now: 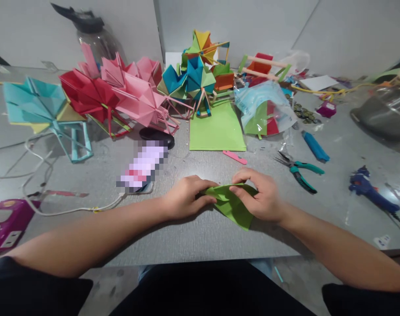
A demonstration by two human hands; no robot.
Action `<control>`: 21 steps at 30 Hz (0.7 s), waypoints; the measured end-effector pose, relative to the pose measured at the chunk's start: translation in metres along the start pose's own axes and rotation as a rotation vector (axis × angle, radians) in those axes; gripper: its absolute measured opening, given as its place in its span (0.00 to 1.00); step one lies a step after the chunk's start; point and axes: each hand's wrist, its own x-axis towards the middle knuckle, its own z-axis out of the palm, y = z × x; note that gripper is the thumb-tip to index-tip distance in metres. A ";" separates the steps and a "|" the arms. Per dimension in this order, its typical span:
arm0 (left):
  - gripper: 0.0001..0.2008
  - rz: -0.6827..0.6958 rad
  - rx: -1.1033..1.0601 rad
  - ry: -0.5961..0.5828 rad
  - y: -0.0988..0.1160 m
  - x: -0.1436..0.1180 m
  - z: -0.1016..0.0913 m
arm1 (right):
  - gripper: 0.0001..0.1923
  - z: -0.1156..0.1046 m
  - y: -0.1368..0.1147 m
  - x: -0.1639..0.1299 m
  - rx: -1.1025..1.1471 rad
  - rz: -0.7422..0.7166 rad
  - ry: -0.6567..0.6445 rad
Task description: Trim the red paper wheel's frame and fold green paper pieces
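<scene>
Where the grey surface meets its left edge, a purple power strip lies with white cables trailing toward a phone. Far left stands a teal paper model, then a red one and a pink one, with a dark-lidded bottle behind them against the pale wall. Near the middle, the left hand is closed, pinching the left edge of a folded green paper that rests on the surface close to the near edge. The right hand is closed on the paper's top and right side, thumb and fingers pressing the fold. Farther back lie a flat green sheet and a multicoloured paper wheel. To the right are a plastic bag of coloured paper, teal-handled pliers, a blue lighter and, far right, a blue glue gun.
</scene>
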 end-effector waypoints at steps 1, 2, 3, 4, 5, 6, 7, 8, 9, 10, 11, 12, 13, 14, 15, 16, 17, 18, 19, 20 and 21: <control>0.14 0.011 0.003 0.001 0.000 -0.001 0.000 | 0.05 -0.001 -0.002 0.001 -0.009 -0.015 -0.016; 0.14 0.019 0.006 -0.002 0.000 -0.001 0.000 | 0.06 -0.001 -0.004 0.002 -0.011 -0.033 -0.032; 0.14 0.025 0.006 -0.007 0.000 -0.001 0.000 | 0.06 -0.002 -0.005 0.003 -0.007 -0.052 -0.047; 0.14 0.025 0.005 -0.012 0.001 -0.001 0.000 | 0.06 -0.003 -0.007 0.004 -0.001 -0.069 -0.058; 0.13 0.023 0.002 -0.014 0.002 -0.001 0.001 | 0.05 -0.003 -0.008 0.005 0.000 -0.082 -0.067; 0.13 0.021 -0.003 -0.014 0.003 -0.001 0.001 | 0.04 -0.003 -0.010 0.005 -0.006 -0.090 -0.073; 0.13 0.017 -0.013 -0.013 0.004 -0.001 0.001 | 0.04 -0.003 -0.011 0.006 -0.016 -0.094 -0.076; 0.12 0.011 -0.030 -0.007 0.005 -0.001 0.001 | 0.04 -0.002 -0.012 0.006 -0.026 -0.099 -0.077; 0.12 0.006 -0.052 0.001 0.006 -0.001 0.001 | 0.05 -0.002 -0.013 0.006 -0.031 -0.106 -0.076; 0.11 0.004 -0.075 0.008 0.007 -0.001 0.001 | 0.06 -0.002 -0.015 0.005 -0.034 -0.115 -0.076; 0.11 0.003 -0.097 0.011 0.009 -0.001 0.002 | 0.06 -0.001 -0.016 0.005 -0.036 -0.122 -0.075; 0.11 -0.002 -0.112 0.016 0.009 -0.001 0.002 | 0.06 -0.001 -0.016 0.004 -0.037 -0.130 -0.074; 0.11 -0.008 -0.120 0.022 0.010 -0.002 0.002 | 0.07 -0.001 -0.017 0.004 -0.039 -0.140 -0.072; 0.11 -0.017 -0.123 0.026 0.011 -0.002 0.003 | 0.07 -0.001 -0.017 0.003 -0.046 -0.152 -0.071; 0.11 -0.028 -0.123 0.032 0.011 -0.003 0.003 | 0.07 -0.001 -0.017 0.003 -0.057 -0.164 -0.071; 0.11 -0.039 -0.122 0.038 0.012 -0.003 0.003 | 0.07 -0.001 -0.017 0.002 -0.070 -0.179 -0.067; 0.12 -0.045 -0.124 0.045 0.012 -0.003 0.004 | 0.06 -0.001 -0.017 0.002 -0.081 -0.197 -0.064; 0.12 -0.044 -0.131 0.050 0.012 -0.003 0.004 | 0.06 -0.001 -0.017 0.002 -0.090 -0.215 -0.061; 0.12 -0.039 -0.140 0.055 0.013 -0.003 0.004 | 0.06 0.000 -0.016 0.001 -0.097 -0.229 -0.060; 0.12 -0.032 -0.149 0.064 0.013 -0.003 0.005 | 0.06 0.000 -0.016 0.000 -0.102 -0.241 -0.058; 0.12 -0.026 -0.159 0.071 0.013 -0.003 0.005 | 0.05 0.001 -0.015 0.000 -0.110 -0.252 -0.057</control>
